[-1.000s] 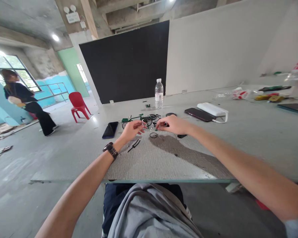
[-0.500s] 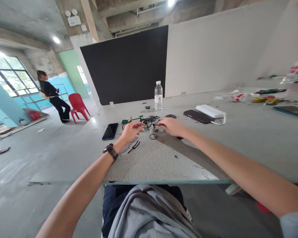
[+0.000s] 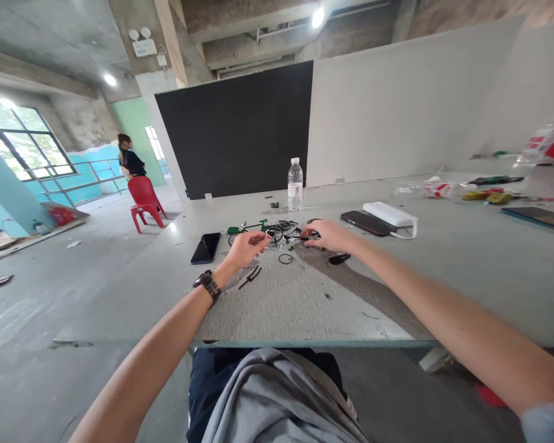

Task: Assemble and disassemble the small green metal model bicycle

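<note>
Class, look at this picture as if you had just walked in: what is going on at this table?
A person sits at a grey table with both hands out over a small green model bicycle and loose black parts. The left hand pinches a tiny piece by a wheel; the right hand fingers parts beside it. A loose black ring, a phone and a water bottle lie around them.

Both hands meet over a small green model bicycle (image 3: 258, 229) on the grey tabletop (image 3: 466, 264). The left hand (image 3: 245, 247) pinches a tiny part; the right hand (image 3: 329, 235) touches black pieces. A loose black ring (image 3: 285, 259) lies at six o'clock of the bicycle.
</note>
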`<state>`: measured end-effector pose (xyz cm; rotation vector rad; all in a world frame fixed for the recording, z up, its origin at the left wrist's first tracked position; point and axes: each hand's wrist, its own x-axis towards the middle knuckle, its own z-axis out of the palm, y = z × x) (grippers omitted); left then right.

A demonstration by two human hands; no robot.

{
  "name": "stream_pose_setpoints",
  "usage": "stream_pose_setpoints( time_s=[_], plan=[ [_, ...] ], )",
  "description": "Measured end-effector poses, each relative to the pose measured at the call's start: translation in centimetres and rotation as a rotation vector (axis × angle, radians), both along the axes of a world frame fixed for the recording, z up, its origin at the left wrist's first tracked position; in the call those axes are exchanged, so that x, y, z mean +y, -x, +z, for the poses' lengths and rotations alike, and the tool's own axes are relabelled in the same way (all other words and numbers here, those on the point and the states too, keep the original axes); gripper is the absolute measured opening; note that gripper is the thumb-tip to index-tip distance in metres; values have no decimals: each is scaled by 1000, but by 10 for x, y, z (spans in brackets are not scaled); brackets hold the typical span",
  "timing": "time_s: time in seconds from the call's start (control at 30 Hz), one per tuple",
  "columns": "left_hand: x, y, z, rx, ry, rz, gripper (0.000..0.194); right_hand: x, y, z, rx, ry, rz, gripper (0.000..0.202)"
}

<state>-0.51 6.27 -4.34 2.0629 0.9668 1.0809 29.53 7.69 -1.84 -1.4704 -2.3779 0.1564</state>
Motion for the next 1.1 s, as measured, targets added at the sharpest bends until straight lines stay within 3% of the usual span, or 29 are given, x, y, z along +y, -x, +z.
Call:
stream_pose_setpoints(
  time_s=[0.53, 0.8, 1.1],
  plan=[
    [1, -1, -3, -9, 21, -17, 38, 21, -49, -5, -28, 64, -175, 27],
    [0, -1, -2, -13, 9, -5, 38, 24, -58, -9, -35, 10, -286, 32],
    [3, 0, -4, -22, -78, 54, 34, 21, -48, -5, -41, -8, -253, 31]
  ],
)
